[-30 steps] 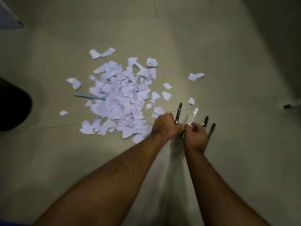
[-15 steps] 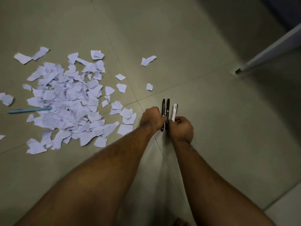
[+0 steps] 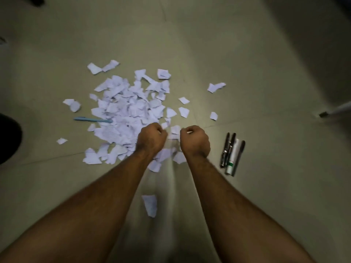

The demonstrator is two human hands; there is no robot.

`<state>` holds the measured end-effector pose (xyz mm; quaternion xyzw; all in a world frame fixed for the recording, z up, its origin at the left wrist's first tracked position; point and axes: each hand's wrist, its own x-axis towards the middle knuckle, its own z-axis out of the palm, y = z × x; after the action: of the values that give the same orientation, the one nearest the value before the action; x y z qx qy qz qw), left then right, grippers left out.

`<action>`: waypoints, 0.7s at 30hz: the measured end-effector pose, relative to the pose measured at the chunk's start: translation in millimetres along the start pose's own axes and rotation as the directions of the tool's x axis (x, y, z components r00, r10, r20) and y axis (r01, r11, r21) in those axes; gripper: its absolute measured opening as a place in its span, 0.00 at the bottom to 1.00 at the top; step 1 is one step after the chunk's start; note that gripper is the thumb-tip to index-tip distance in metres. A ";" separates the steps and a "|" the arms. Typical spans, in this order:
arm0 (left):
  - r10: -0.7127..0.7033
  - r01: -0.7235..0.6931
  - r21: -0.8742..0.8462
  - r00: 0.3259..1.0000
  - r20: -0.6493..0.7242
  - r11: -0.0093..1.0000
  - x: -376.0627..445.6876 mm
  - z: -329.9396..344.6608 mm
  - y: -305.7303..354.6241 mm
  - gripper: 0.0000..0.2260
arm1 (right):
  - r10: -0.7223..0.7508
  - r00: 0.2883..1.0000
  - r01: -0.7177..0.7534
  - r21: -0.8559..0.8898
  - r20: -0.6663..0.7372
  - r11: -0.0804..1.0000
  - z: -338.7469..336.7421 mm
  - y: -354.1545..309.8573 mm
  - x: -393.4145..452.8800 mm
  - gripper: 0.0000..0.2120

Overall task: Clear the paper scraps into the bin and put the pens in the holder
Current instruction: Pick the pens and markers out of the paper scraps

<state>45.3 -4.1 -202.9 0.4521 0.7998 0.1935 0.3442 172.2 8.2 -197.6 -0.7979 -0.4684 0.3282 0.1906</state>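
Pale floor tiles [image 3: 247, 54] now carry our four pens [image 3: 232, 153], set down bundled right of the scrap pile [image 3: 131, 112]. Our left hand [image 3: 151, 138] and right hand [image 3: 195, 140], curled, empty of pens, have shifted to gathering scraps; blue pen [image 3: 93, 120] remains.

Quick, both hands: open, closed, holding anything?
Left hand: curled closed, contents cannot be told.
Right hand: curled closed, contents cannot be told.

Faint lines on paper scraps [image 3: 131, 109] — too blurred, nothing legible

floor [image 3: 247, 54]: beige tiles | dark round object [image 3: 7, 139]: left edge
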 end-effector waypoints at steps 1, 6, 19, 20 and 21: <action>-0.048 0.048 0.006 0.998 -0.042 0.999 1.9 -15.5 -16.0 0.08 | -0.044 0.998 0.046 -0.036 0.049 0.998 11.8 -11.5 -3.4 0.11; -0.120 0.162 0.236 0.975 -0.186 0.958 5.9 -70.2 -76.7 0.19 | -0.339 0.904 0.380 -0.124 0.260 0.917 83.6 -72.5 -28.0 0.12; -0.335 0.340 0.421 0.938 -0.088 0.841 24.3 -61.9 -131.4 0.34 | -0.653 0.540 0.842 -0.352 0.531 0.410 182.1 -131.7 -35.6 0.16; -0.347 0.344 0.426 0.935 -0.075 0.837 25.7 -62.0 -130.7 0.35 | -0.651 0.529 0.847 -0.377 0.544 0.373 185.6 -133.7 -35.6 0.17; -0.361 0.353 0.427 0.930 -0.065 0.832 27.9 -60.6 -131.0 0.37 | -0.645 0.524 0.849 -0.402 0.556 0.343 189.6 -134.9 -35.1 0.17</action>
<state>-85.8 -47.8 -252.9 0.3615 0.8895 -0.0602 0.2729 -57.0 42.9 -238.0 -0.4398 -0.8866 0.1388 -0.0337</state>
